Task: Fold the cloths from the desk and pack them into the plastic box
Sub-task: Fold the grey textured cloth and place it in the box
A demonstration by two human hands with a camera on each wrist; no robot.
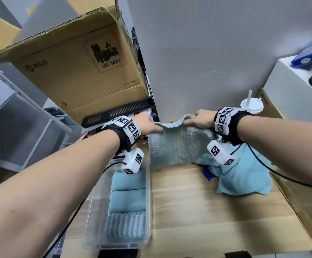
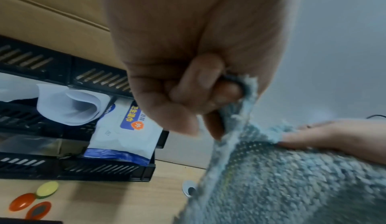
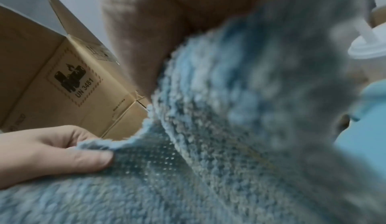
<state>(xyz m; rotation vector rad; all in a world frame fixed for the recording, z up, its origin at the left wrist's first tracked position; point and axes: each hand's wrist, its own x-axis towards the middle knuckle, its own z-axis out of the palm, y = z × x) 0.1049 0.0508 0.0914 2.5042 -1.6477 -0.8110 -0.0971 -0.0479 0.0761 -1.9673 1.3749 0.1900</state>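
Both hands [image 1: 175, 122] pinching grey-blue cloth [image 1: 179, 146], cardboard box [image 1: 80, 71] behind, lidded cup [image 1: 251, 106] right

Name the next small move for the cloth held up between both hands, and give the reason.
Probably lower the grey-blue cloth flat onto the bare wooden desk for its first fold. The left hand and right hand each pinch a top corner, so it hangs open and unfolded, while the plastic box already holds three folded cloths.
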